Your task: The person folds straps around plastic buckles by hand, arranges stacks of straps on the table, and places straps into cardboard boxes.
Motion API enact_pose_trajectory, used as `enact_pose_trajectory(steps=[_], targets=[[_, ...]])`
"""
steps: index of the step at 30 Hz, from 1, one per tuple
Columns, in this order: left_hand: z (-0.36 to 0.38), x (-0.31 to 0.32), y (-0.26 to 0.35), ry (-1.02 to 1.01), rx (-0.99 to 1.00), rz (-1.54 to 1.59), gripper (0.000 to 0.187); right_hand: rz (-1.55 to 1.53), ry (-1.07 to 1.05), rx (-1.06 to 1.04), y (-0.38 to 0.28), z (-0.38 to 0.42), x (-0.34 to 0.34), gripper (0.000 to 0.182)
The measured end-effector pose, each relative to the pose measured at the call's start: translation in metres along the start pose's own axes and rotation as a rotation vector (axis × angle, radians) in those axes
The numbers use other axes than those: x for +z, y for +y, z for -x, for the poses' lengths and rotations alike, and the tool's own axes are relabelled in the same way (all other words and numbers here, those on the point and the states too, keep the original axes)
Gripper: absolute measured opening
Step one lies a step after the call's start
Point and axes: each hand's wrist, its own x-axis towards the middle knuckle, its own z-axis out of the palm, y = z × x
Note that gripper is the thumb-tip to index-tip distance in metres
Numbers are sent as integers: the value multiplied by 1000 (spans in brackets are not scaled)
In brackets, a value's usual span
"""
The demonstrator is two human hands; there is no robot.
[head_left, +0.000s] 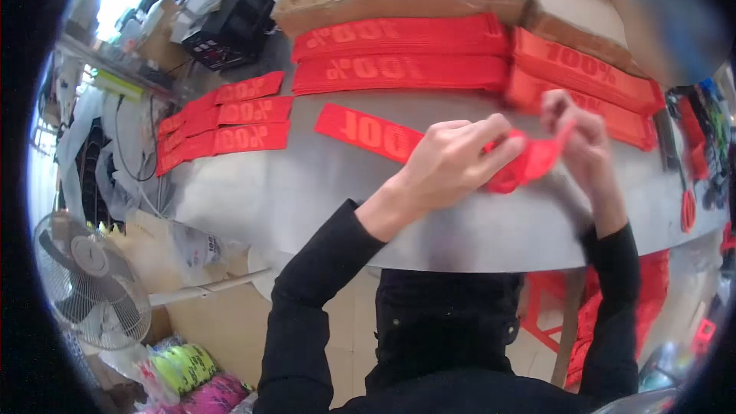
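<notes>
Over the front middle of the grey table [299, 218], both hands are closed on a red fabric strip [529, 165], which is bunched and bent between them. My left hand [448, 159] grips its near side with thumb and fingers. At its right end my right hand [584, 138] pinches the fabric, slightly blurred. Another length of red strip printed with 100% [364, 134] lies flat and runs under my left hand, where its end is hidden.
Stacks of red printed strips [399, 73] lie behind my hands, with a second stack [583, 69] at right. Several overlapping strips [230, 119] are at left. Cardboard boxes [399, 4] and a black machine [230, 23] stand at the back. A fan [92, 276] is at lower left.
</notes>
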Motion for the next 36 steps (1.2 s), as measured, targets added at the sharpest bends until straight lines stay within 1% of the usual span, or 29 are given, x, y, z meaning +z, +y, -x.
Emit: enact_pose_trajectory(steps=[1,2,3,4,5,6,8,9,11,13,15,16,17,19,21,23,24,25,26,27,29,30,31,33,34,36], targets=[[1,1,0,-2,0,-17,33,-60,67,-42,-1,2,-8,18],[2,0,-1,-10,-68,-43,34,-122,131,-83,-4,4,-17,17],[4,-1,-2,-18,-137,-69,36,-274,138,-154,-3,5,-36,19],[-9,-8,0,-10,-228,-105,38,-427,123,-205,-20,-6,-63,21],[-7,-9,0,-9,-234,-128,38,-428,163,-256,-26,-1,-76,24],[-6,-8,1,-3,-339,-200,40,-429,203,-304,-32,7,-86,28],[-1,-12,-1,24,-542,-351,43,-421,388,-299,-32,20,-99,28],[3,-21,-2,36,-547,-378,43,-434,360,-304,-30,21,-104,28],[17,-45,-4,99,-623,-586,40,-632,114,-366,-20,21,-117,25],[48,-85,-9,123,-604,-670,39,-693,56,-367,-15,26,-132,24],[77,-131,-2,41,-635,-675,35,-800,17,-356,-6,32,-137,24],[93,-152,2,-10,-618,-719,32,-815,19,-365,-2,30,-129,24],[108,-174,6,-65,-602,-760,30,-827,-15,-310,4,30,-118,24],[137,-218,12,-170,-591,-937,30,-850,-87,-194,8,26,-85,28],[160,-266,15,-246,-612,-1064,29,-552,-185,12,-19,6,-11,32],[189,-320,3,-378,-595,-1172,36,-440,-320,233,-18,-1,25,46],[215,-342,-2,-385,-591,-1179,36,-455,-374,229,-12,1,39,49],[248,-361,-7,-483,-705,-1425,47,-466,-423,233,-7,9,50,52],[256,-365,-9,-572,-815,-1680,57,-466,-423,226,-3,11,50,52],[265,-366,-15,-565,-808,-1683,57,-442,-476,262,1,12,48,54],[264,-361,-23,-242,-1102,-1295,52,-397,-575,339,4,14,44,57],[263,-359,-25,-86,-1227,-1083,52,-397,-573,338,2,14,44,57],[255,-350,-25,-87,-1229,-1085,52,-411,-563,328,0,14,44,55],[234,-323,-27,-168,-1694,-756,68,-438,-545,312,-3,14,43,53],[235,-317,-26,-170,-1698,-754,68,-439,-545,315,-4,15,43,53],[239,-305,-32,-267,-1770,-979,77,-360,-539,308,-6,16,40,49]])
